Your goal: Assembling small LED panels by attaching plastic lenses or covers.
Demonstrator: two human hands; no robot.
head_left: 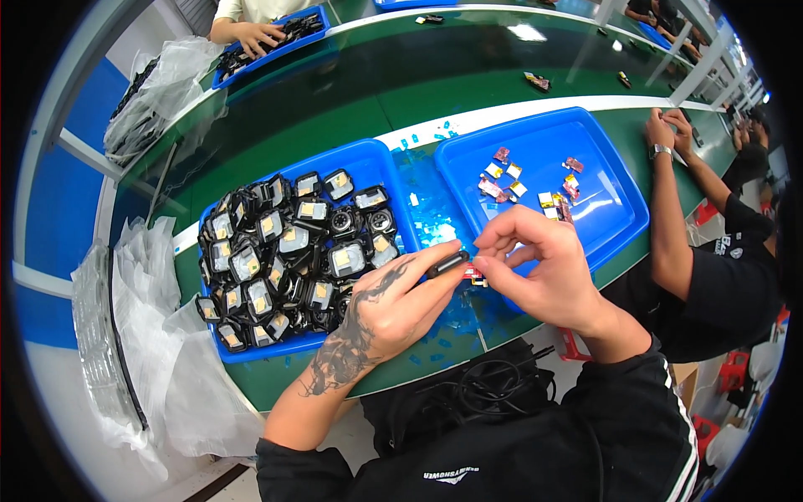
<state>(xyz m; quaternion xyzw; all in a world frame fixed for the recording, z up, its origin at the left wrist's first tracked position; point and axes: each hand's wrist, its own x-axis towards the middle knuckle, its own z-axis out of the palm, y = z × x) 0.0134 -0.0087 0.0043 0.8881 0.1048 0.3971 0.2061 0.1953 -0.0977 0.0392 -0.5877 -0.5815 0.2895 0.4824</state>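
Note:
Between the fingers of my left hand (391,308) is a black watch case (447,264), seen edge-on with its rounded side up. My right hand (542,266) is at the case's right end, thumb and forefinger closed in a pinch; what lies between them is too small to make out. Just under these fingertips a bit of a small red part (471,274) shows, and I cannot tell whether it is touched. To the left, a blue tray (401,197) is heaped with black watch cases (293,239). At right, another blue tray (621,224) has several small red and yellow-white electronic pieces (514,189).
Blue film scraps (435,209) litter the green bench between the trays. Black cables (493,381) hang at its near edge. Clear plastic bags (201,368) lie at left. Across the belt (351,100), a person's hand (258,38) reaches into a tray; another person (711,259) works at right.

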